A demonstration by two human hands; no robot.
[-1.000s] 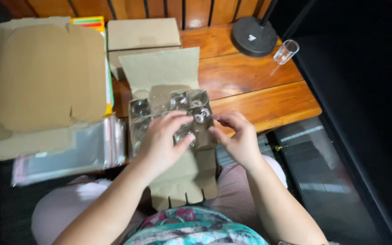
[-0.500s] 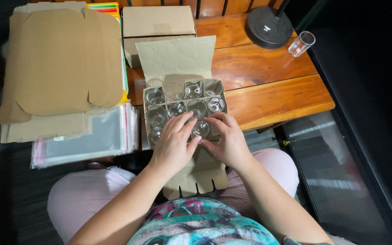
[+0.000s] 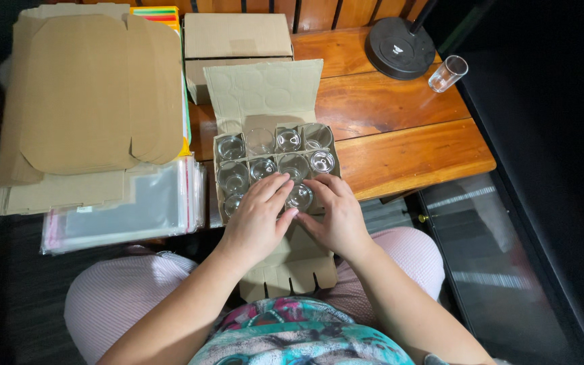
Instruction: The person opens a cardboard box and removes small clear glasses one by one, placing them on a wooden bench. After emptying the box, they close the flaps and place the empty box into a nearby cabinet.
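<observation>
Head view: left hand (image 3: 257, 220) and right hand (image 3: 336, 215), fingers clamped together on one small glass (image 3: 299, 196) in the open cardboard box (image 3: 263, 94); flat cartons (image 3: 82, 101) beside.

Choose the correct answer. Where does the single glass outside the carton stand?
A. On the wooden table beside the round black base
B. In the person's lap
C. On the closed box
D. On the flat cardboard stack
A: the lone glass stands on the wooden table, just right of the round black base.

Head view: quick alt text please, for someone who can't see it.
Both hands, left hand and right hand, rest on small clear glasses in a divided open cardboard box at a wooden table's edge. Flat cardboard sheets lie alongside.
</observation>
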